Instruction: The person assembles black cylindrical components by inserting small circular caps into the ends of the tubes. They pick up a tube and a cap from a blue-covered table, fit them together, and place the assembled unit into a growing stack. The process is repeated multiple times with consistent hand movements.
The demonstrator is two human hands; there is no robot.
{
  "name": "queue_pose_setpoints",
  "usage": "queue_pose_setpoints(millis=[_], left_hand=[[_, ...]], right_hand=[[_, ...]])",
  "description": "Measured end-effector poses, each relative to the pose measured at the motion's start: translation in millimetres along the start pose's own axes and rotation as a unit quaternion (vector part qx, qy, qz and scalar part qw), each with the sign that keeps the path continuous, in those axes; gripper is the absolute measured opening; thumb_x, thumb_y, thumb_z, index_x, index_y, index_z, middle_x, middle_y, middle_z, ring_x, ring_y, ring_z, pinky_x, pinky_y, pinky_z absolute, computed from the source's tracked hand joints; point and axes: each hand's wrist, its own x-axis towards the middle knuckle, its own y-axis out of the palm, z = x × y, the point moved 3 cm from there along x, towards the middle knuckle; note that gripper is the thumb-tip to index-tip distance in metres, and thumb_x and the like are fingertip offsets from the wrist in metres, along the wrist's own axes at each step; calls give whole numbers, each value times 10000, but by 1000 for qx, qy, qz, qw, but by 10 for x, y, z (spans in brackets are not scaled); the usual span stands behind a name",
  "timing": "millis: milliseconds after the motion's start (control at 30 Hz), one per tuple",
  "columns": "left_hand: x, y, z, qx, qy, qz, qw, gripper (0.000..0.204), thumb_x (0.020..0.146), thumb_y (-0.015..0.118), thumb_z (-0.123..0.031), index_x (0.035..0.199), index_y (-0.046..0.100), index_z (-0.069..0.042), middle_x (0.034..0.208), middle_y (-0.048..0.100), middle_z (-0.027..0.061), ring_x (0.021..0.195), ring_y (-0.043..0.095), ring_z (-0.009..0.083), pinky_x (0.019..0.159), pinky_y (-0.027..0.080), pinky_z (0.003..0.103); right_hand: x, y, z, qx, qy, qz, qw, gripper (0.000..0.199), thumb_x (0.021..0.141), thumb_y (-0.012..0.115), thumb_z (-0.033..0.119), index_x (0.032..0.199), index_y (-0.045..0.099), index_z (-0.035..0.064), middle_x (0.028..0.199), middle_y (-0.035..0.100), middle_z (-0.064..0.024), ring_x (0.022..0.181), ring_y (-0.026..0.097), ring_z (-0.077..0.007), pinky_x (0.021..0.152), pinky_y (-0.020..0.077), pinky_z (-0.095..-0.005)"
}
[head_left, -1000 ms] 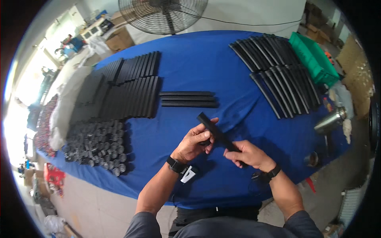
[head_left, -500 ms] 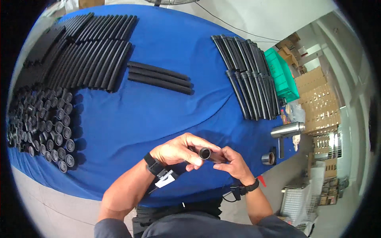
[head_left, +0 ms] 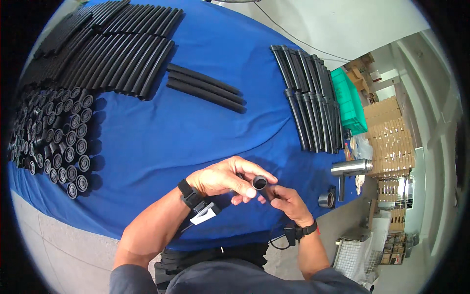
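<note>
Above the table's near edge I hold a black tube [head_left: 267, 192], its round open end turned up toward me. My left hand [head_left: 230, 180] is closed near that end, thumb and fingers along its rim. My right hand [head_left: 292, 203] grips the tube further down, and its far end is hidden by the hands. Some dark material also shows behind my left fingers; I cannot tell whether it is a separate piece. Both wrists carry black straps with small boxes. Beyond my hands, three black tubes [head_left: 205, 88] lie side by side on the blue cloth [head_left: 196, 132].
Many black tubes [head_left: 122, 59] lie in rows at the far left, with round black caps [head_left: 63, 137] nearer. At right are rows of tubes with collared ends [head_left: 313, 100], a green crate [head_left: 348, 100], a metal cylinder tool [head_left: 351, 167] and a metal ring [head_left: 326, 199].
The tube's open end has tilted further up toward me, and my right hand has shifted slightly lower along it. The whole view has moved a little.
</note>
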Motion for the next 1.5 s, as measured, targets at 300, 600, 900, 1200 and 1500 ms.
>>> queue_pose_setpoints(millis=[300, 600, 900, 1200, 1500], left_hand=[[90, -204, 30, -16, 102, -159, 982, 528, 1027, 613, -356, 1385, 570, 31, 742, 623, 70, 579, 587, 161, 541, 487, 286], [93, -201, 90, -4, 37, -126, 991, 402, 988, 582, -82, 1383, 630, -25, 786, 701, 136, 546, 582, 147, 534, 485, 266], [59, -114, 66, -5, 38, -63, 997, 365, 986, 515, -71, 1298, 690, 0, 777, 704, 150, 545, 581, 142, 539, 493, 264], [116, -261, 35, -101, 126, -142, 977, 518, 984, 526, -206, 1460, 484, -8, 927, 650, 132, 738, 657, 222, 648, 560, 328], [87, -445, 55, -218, 150, -161, 951, 412, 1105, 439, -369, 1205, 624, -15, 1048, 679, 169, 804, 727, 278, 568, 594, 294]], right_hand=[[115, 350, 35, 349, -24, -47, 936, 425, 955, 752, 274, 1271, 570, 57, 1054, 676, -89, 940, 640, -190, 904, 501, -365], [305, 293, 43, 640, -88, -110, 755, 271, 1027, 642, 212, 1262, 633, 76, 1294, 671, -122, 1271, 607, -281, 1122, 470, -470], [456, 430, -49, 717, -65, -109, 686, 288, 1044, 607, 213, 1223, 618, -12, 1289, 672, -148, 1213, 646, -262, 1085, 540, -396], [350, 170, 121, 601, -81, -159, 779, 483, 1077, 524, 402, 1444, 487, 91, 970, 649, -60, 985, 650, -211, 887, 575, -421], [21, 435, -20, 398, 45, -123, 908, 565, 1080, 495, 436, 1561, 364, 170, 799, 567, -46, 501, 540, -127, 392, 448, -284]])
